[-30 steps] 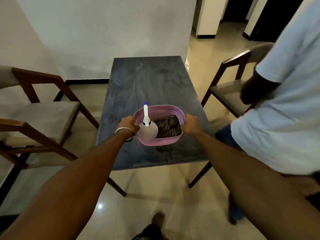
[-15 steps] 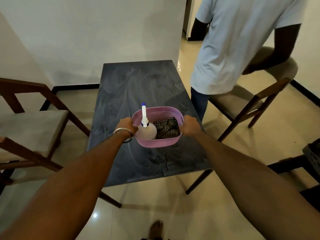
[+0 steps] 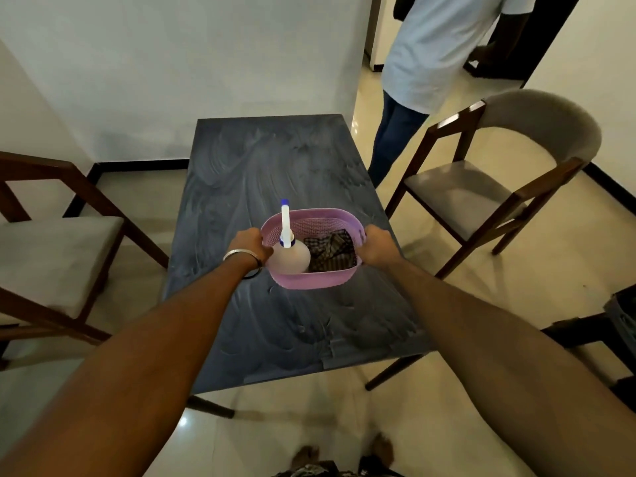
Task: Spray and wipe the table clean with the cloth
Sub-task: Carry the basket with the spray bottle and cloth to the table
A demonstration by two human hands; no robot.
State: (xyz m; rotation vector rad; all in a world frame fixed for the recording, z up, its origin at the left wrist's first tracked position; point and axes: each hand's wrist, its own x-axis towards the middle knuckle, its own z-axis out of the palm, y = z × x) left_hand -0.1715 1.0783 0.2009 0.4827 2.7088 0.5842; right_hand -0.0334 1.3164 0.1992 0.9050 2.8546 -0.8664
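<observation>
A pink perforated basket (image 3: pixel 311 281) is over the middle of the dark grey table (image 3: pixel 268 160), whose top is smeared with pale streaks. My left hand (image 3: pixel 249 244) grips the basket's left rim and my right hand (image 3: pixel 377 247) grips its right rim. Inside stand a translucent spray bottle (image 3: pixel 290 258) with a white and blue nozzle on the left, and a crumpled checked cloth (image 3: pixel 331 253) on the right. Whether the basket rests on the table or hangs just above it I cannot tell.
A wooden chair (image 3: pixel 495 187) with a grey seat stands right of the table, another chair (image 3: pixel 58 256) left of it. A person in a light shirt (image 3: pixel 437 53) stands at the table's far right corner. A white wall backs the table.
The person in the light shirt has walked from close on my right toward the far doorway. The basket stays in both my hands; my view has shifted over the table.
</observation>
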